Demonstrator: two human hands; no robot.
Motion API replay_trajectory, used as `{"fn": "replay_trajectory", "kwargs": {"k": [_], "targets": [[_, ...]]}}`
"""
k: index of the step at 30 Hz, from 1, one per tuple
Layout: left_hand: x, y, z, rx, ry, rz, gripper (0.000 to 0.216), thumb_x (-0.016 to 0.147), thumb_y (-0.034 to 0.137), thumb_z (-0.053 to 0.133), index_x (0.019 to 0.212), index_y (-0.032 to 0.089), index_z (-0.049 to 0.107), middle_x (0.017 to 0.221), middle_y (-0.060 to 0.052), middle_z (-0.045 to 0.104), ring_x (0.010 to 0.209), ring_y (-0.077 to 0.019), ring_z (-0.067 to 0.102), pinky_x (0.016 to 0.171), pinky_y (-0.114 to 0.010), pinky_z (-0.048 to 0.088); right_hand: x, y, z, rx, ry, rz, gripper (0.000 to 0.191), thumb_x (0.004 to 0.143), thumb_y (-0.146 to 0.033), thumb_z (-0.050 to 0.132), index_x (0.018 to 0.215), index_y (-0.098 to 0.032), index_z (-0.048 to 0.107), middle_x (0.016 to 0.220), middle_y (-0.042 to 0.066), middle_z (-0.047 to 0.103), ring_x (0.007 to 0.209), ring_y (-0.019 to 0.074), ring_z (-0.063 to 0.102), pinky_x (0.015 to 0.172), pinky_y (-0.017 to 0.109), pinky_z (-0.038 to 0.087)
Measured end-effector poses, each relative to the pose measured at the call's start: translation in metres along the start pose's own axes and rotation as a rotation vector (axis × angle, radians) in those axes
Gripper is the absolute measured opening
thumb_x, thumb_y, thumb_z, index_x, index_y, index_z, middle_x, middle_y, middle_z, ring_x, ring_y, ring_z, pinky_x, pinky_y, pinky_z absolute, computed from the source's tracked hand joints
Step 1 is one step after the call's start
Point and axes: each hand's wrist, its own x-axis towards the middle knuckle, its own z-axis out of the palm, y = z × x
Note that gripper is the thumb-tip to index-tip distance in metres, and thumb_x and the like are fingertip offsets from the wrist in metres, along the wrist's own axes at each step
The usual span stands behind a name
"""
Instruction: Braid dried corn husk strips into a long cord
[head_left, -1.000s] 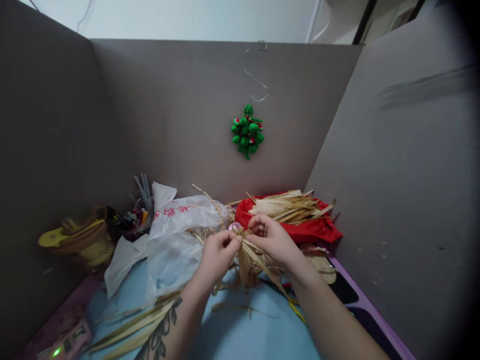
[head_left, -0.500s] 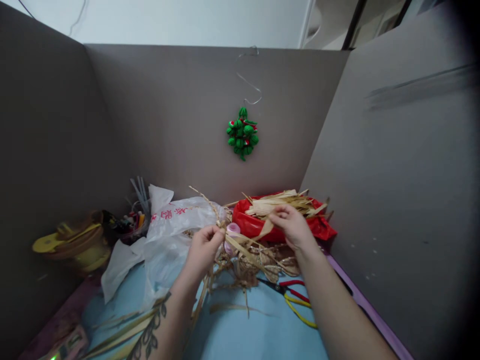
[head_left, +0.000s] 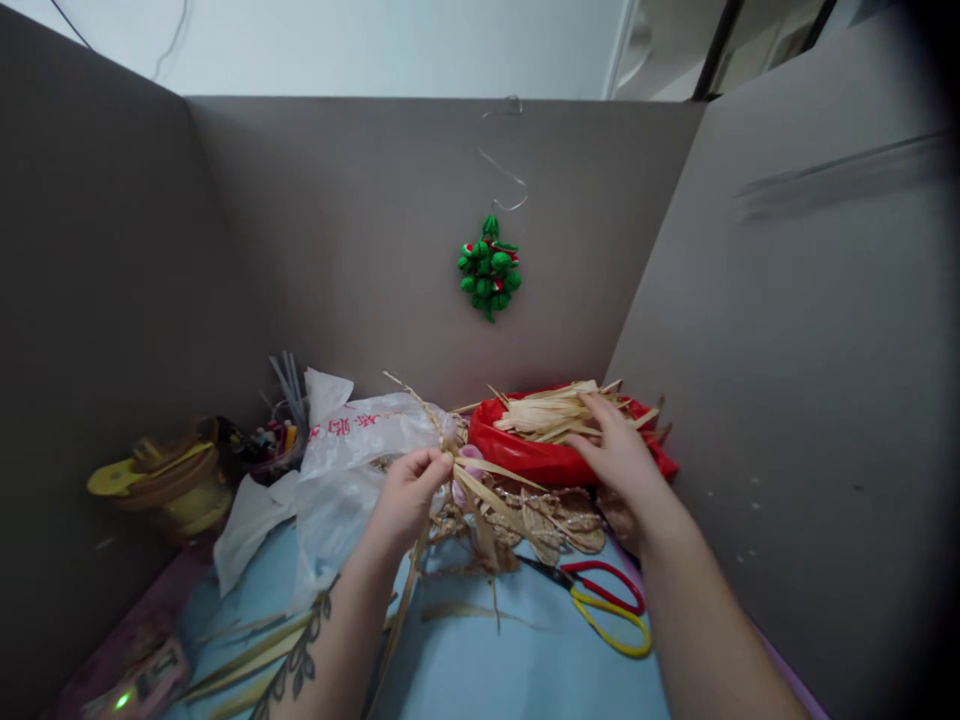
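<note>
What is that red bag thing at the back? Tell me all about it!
The red plastic bag is shiny and crinkled, lying open against the grey partition wall. A pile of pale dried leaf strips lies on top of it. The right hand rests on it, fingers spread, touching the strips. Woven straw pieces lie just in front.

This looks like a small craft desk in an office room, with tall grey walls on three sides like a little booth. The blue tabletop is full of making stuff: dry straw strips piled on a red bag, a white plastic bag, red and yellow scissors and a cup of pens. A green ornament hangs on a wire hook
</note>
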Motion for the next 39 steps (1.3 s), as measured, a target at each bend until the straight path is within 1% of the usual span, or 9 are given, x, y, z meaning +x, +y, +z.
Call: {"fn": "replay_trajectory", "kwargs": {"k": [3,6,8,14,21,26,30,35,39], "targets": [[-0.003,-0.002,0.008,0.013,-0.101,0.0,0.031,0.075,0.04,0.059,0.061,0.014,0.052,0.057,0.002,0.051,0.055,-0.0083,0.043,0.055,-0.019,0.034,-0.009,-0.031,0.021,0.299,-0.197,0.107,0.019,0.072,-0.034,0.062,0.082,-0.018,0.064,0.107,0.01,0.061,0.091,0.0216,0.058,0.082,0.036,0.045],[-0.004,-0.002,0.012,0.056,-0.158,0.015,0.031,0.076,0.04,0.059,0.061,0.014,0.051,0.059,0.003,0.051,0.057,-0.0086,0.044,0.059,-0.02,0.035,-0.022,-0.062,0.033,0.655,-0.504,0.285,0.023,0.071,-0.039,0.064,0.08,-0.018,0.061,0.076,0.003,0.062,0.068,0.0158,0.057,0.063,0.029,0.045],[-0.005,-0.001,0.014,0.12,-0.178,0.014,0.031,0.076,0.04,0.058,0.062,0.014,0.051,0.059,0.003,0.048,0.057,-0.0082,0.041,0.058,-0.02,0.033,-0.028,-0.074,0.037,0.779,-0.575,0.343,0.026,0.069,-0.04,0.067,0.08,-0.017,0.06,0.073,0.001,0.06,0.063,0.0127,0.054,0.058,0.025,0.043],[-0.009,0.007,0.019,0.312,-0.224,0.054,0.029,0.079,0.037,0.053,0.062,0.014,0.049,0.058,0.004,0.039,0.055,-0.0078,0.033,0.052,-0.019,0.027,-0.032,-0.075,0.04,0.756,-0.579,0.296,0.025,0.069,-0.035,0.068,0.084,-0.016,0.062,0.083,0.004,0.063,0.073,0.0134,0.056,0.066,0.025,0.043],[-0.008,0.004,0.022,0.226,-0.196,0.022,0.03,0.078,0.04,0.053,0.063,0.014,0.049,0.06,0.004,0.042,0.057,-0.0081,0.035,0.055,-0.019,0.03,-0.034,-0.075,0.038,0.737,-0.623,0.308,0.025,0.07,-0.035,0.066,0.086,-0.016,0.064,0.079,0.003,0.064,0.069,0.0138,0.057,0.064,0.026,0.044],[-0.008,0.001,0.023,0.319,-0.219,0.004,0.029,0.078,0.039,0.053,0.064,0.014,0.051,0.058,0.004,0.039,0.055,-0.0079,0.033,0.051,-0.018,0.026,-0.035,-0.076,0.042,0.592,-0.519,0.272,0.012,0.068,-0.028,0.066,0.069,-0.016,0.064,0.071,0.002,0.062,0.067,0.0138,0.054,0.062,0.025,0.042],[-0.008,0.002,0.023,0.394,-0.195,0.018,0.031,0.078,0.04,0.052,0.061,0.015,0.049,0.057,0.004,0.037,0.054,-0.0082,0.032,0.049,-0.019,0.026,-0.029,-0.069,0.041,0.747,-0.38,0.416,0.019,0.066,-0.034,0.067,0.064,-0.017,0.061,0.061,-0.001,0.057,0.056,0.0109,0.049,0.053,0.023,0.037],[-0.008,0.003,0.022,0.373,-0.176,0.006,0.032,0.078,0.043,0.052,0.061,0.015,0.048,0.056,0.004,0.036,0.053,-0.0083,0.031,0.049,-0.019,0.025,-0.02,-0.053,0.037,1.031,-0.336,0.682,0.032,0.061,-0.047,0.068,0.073,-0.018,0.066,0.08,0.004,0.065,0.062,0.0123,0.053,0.046,0.021,0.034],[-0.009,0.005,0.023,0.341,-0.185,-0.009,0.033,0.077,0.043,0.052,0.061,0.015,0.047,0.056,0.005,0.036,0.053,-0.0082,0.031,0.05,-0.02,0.026,-0.021,-0.052,0.037,1.006,-0.387,0.676,0.032,0.06,-0.047,0.07,0.068,-0.016,0.066,0.073,0.004,0.063,0.059,0.0108,0.051,0.045,0.02,0.032]]}}
